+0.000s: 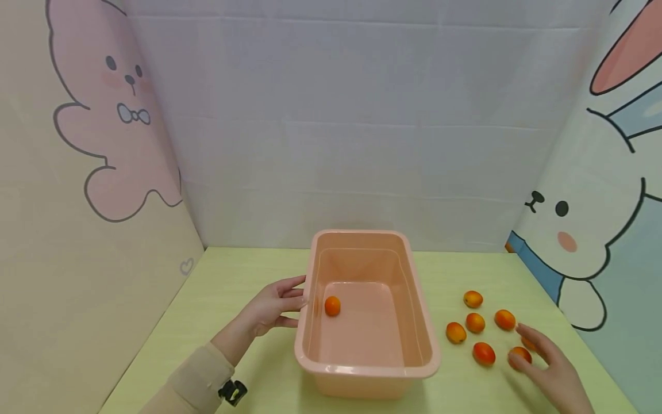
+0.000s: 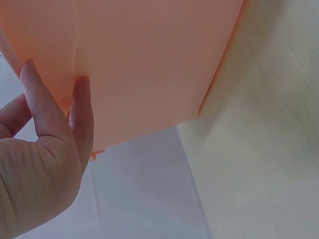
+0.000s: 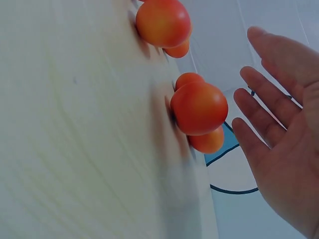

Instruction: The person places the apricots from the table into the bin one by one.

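A pink plastic bin stands on the table with one small orange-red tomato inside, near its left wall. My left hand rests its extended fingers against the bin's left side. The left wrist view shows fingertips of that hand touching the outer wall. On the right, my right hand hovers over a tomato, its fingers apart and holding nothing. In the right wrist view, the spread hand is beside a red tomato, with a gap between them.
Several other tomatoes lie loose right of the bin, among them a redder tomato and an orange tomato. A pale yellow table carries everything. Behind it hangs a white backdrop, with cartoon-printed side panels.
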`<action>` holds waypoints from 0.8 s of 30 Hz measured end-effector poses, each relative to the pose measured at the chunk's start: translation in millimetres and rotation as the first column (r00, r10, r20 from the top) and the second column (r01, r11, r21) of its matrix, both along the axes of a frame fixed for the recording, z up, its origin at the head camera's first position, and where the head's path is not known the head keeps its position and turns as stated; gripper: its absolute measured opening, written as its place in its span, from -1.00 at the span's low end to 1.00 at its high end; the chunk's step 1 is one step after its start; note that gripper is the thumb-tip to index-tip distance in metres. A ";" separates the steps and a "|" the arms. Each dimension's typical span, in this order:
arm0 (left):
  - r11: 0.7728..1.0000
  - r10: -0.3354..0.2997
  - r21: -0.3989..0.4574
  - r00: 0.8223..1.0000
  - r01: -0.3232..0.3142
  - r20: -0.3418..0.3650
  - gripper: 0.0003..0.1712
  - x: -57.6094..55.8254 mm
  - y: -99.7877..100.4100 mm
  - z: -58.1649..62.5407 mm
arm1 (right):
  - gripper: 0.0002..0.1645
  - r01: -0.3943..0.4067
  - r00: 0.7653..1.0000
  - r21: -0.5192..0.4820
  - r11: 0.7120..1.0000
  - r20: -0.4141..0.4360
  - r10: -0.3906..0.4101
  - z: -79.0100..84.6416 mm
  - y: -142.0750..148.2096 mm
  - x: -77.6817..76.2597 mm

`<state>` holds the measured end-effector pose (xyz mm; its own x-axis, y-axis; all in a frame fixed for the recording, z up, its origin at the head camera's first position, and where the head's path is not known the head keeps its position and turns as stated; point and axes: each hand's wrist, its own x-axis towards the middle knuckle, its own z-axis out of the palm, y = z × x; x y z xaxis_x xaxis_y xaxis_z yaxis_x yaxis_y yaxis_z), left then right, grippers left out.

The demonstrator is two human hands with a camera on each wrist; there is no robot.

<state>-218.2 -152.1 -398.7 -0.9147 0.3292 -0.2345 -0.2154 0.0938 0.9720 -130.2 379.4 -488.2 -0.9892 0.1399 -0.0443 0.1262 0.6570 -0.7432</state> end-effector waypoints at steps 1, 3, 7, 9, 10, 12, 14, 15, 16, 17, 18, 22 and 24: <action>1.000 0.002 0.000 1.000 -0.002 0.001 -0.23 0.0 0.1 -0.2 | 0.03 0.000 1.000 -0.006 1.000 0.019 0.000 -1.6 1.8 0.0; 1.000 0.003 0.001 1.000 -0.003 0.002 -0.23 0.0 -0.1 -0.3 | 0.05 0.003 0.999 -0.016 1.000 0.046 -0.002 -5.1 4.9 0.4; 1.000 -0.010 0.013 1.000 0.010 -0.003 -0.23 0.2 -1.6 -0.2 | 0.03 0.008 0.999 -0.002 1.000 0.051 -0.008 -13.3 9.5 1.2; 1.000 -0.017 0.019 1.000 0.017 -0.007 -0.22 0.4 -2.0 0.2 | 0.05 0.008 0.998 -0.006 1.000 0.059 -0.007 -16.2 11.5 0.5; 1.000 -0.020 0.020 1.000 0.020 -0.010 -0.22 0.5 -2.2 0.2 | 0.05 0.008 0.998 -0.006 1.000 0.063 -0.007 -17.2 12.3 -0.1; 1.000 -0.021 0.023 1.000 0.021 -0.013 -0.21 1.0 -2.1 0.8 | 0.08 0.010 0.996 -0.018 1.000 0.084 -0.008 -18.6 13.9 -1.7; 1.000 -0.020 0.023 1.000 0.021 -0.014 -0.21 1.2 -1.7 1.2 | 0.10 0.018 0.994 -0.040 0.999 0.112 -0.013 -19.7 15.1 -3.1; 1.000 -0.018 0.022 1.000 0.019 -0.014 -0.22 1.2 -1.5 1.2 | 0.11 0.024 0.992 -0.047 0.999 0.125 -0.018 -20.2 15.7 -3.5; 1.000 -0.016 0.021 1.000 0.016 -0.013 -0.22 1.3 -1.3 1.4 | 0.12 0.031 0.990 -0.049 0.998 0.138 -0.024 -21.0 16.2 -4.0; 1.000 -0.013 0.018 1.000 0.013 -0.012 -0.22 1.5 -1.0 1.7 | 0.13 0.036 0.988 -0.052 0.998 0.152 -0.028 -21.8 16.7 -4.3; 1.000 -0.011 0.016 1.000 0.011 -0.011 -0.22 1.8 -0.8 1.9 | 0.14 0.043 0.986 -0.054 0.998 0.164 -0.034 -22.6 17.1 -4.6; 1.000 -0.008 0.009 1.000 0.008 -0.009 -0.23 2.8 -0.5 2.3 | 0.16 0.054 0.982 -0.042 0.998 0.182 -0.045 -27.7 19.7 -4.8; 1.000 -0.009 0.011 1.000 0.009 -0.011 -0.23 3.2 -0.7 2.2 | 0.16 0.054 0.982 -0.037 0.998 0.183 -0.046 -30.2 21.4 -4.9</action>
